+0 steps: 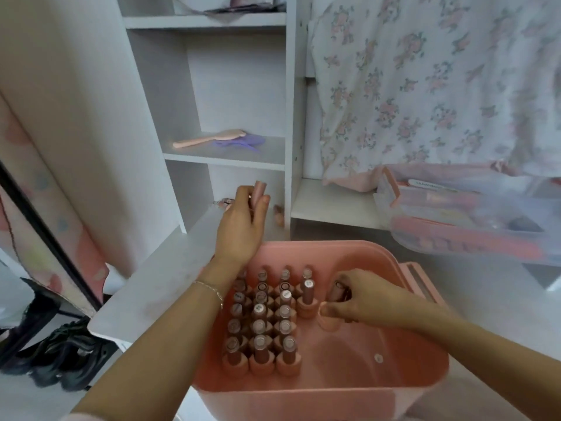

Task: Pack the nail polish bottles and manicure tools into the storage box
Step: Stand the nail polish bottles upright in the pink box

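A pink storage box (419, 372) stands in front of me with several pink nail polish bottles (261, 326) upright in rows along its left side. My right hand (361, 299) is inside the box and grips a bottle (332, 302) at the end of the fourth row. My left hand (243, 226) is raised over the white shelf beyond the box and holds another bottle (259, 191) by its cap. Two more bottles lie on the shelf: one (223, 203) left of that hand, one (278, 214) right of it.
A white shelf unit (288, 95) rises behind the box; a pink hairbrush (209, 138) and a purple clip (239, 142) lie on a higher shelf. A clear lidded case of tools (467, 220) sits at right under floral fabric (440, 80). Dark shoes (54, 354) are at lower left.
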